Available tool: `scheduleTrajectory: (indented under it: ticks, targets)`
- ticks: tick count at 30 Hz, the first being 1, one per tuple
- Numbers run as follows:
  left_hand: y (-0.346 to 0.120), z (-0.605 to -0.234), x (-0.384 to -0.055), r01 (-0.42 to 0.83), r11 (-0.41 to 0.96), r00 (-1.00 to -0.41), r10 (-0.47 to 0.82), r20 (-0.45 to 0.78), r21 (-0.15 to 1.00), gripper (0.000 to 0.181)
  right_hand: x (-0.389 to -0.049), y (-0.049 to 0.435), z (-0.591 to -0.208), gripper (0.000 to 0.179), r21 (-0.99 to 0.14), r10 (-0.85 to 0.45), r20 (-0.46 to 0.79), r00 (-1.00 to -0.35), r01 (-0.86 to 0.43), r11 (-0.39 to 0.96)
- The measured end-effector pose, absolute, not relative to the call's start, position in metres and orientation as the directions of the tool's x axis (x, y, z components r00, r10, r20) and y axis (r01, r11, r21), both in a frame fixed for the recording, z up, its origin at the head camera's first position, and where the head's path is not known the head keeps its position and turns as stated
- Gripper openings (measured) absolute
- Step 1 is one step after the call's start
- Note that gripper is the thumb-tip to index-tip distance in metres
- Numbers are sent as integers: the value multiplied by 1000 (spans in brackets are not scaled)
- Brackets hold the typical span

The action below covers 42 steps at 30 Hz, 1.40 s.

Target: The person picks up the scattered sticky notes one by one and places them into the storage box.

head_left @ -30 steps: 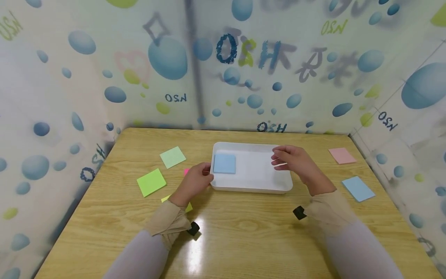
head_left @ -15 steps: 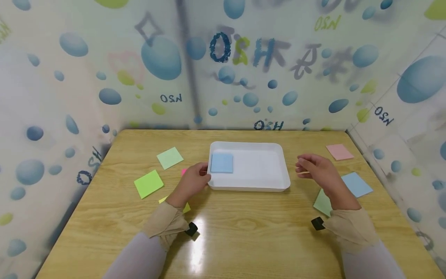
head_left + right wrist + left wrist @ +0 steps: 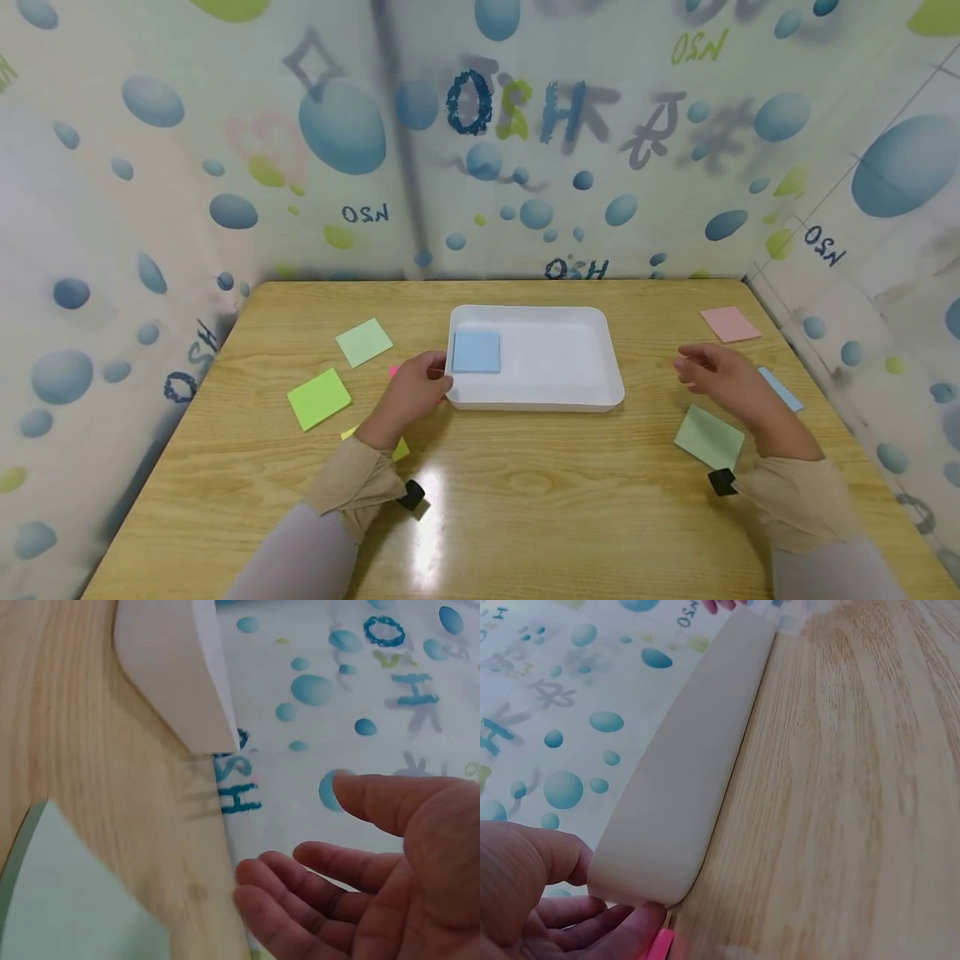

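Observation:
A white tray [image 3: 558, 358] lies on the table with a light blue sticky note pad [image 3: 476, 352] at its left end. My left hand [image 3: 411, 392] grips the tray's left end; in the left wrist view the thumb is at the rim and the fingers [image 3: 634, 930] curl beneath the corner. My right hand [image 3: 726, 383] is raised to the right of the tray, apart from it, holding nothing. Its fingers are loosely bent in the right wrist view. Below that hand lies a grey-green sticky note pad [image 3: 708, 437]; another blue pad [image 3: 782, 388] is partly hidden behind the wrist.
A pink pad [image 3: 731, 325] lies at the far right. Left of the tray are a pale green pad [image 3: 364, 342], a lime green pad [image 3: 318, 399], a yellow pad [image 3: 402, 451] and a bright pink one [image 3: 393, 371], the last two partly covered by the left arm and hand.
My right hand has moved right from over the tray's right end, uncovering the grey-green pad and covering part of the blue one. The left hand keeps its hold on the tray.

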<state>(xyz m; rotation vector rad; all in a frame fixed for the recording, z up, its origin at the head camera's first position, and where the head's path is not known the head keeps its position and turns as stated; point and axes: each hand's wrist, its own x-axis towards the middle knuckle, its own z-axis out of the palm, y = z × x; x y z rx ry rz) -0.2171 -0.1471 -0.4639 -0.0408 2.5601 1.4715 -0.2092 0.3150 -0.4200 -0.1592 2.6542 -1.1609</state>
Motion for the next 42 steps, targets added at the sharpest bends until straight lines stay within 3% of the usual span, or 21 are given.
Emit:
scheduleTrajectory:
  ticks: [8, 17, 26, 35, 42]
  targets:
    - [-148, -463, -218, -120, 505, -982, 65, -177, 855, 48, -205, 334, -434, 73, -576, -204, -236, -950, -32, 817]
    - [-146, -463, -216, -119, 503, -982, 65, -175, 856, 48, -192, 347, -440, 76, -482, -238, -264, -935, -86, 872]
    - [-146, -464, -217, -122, 495, -981, 69, -179, 860, 48, -189, 350, -442, 75, -451, -343, -292, -893, -188, 873]
    - [-146, -464, -219, -125, 504, -980, 69, -185, 855, 49, -185, 340, -439, 70, -391, -298, -316, -901, -162, 906]
    - [-147, -467, -219, -135, 488, -980, 64, -189, 862, 49, -186, 337, -440, 65, -424, -289, -335, -897, -130, 896]
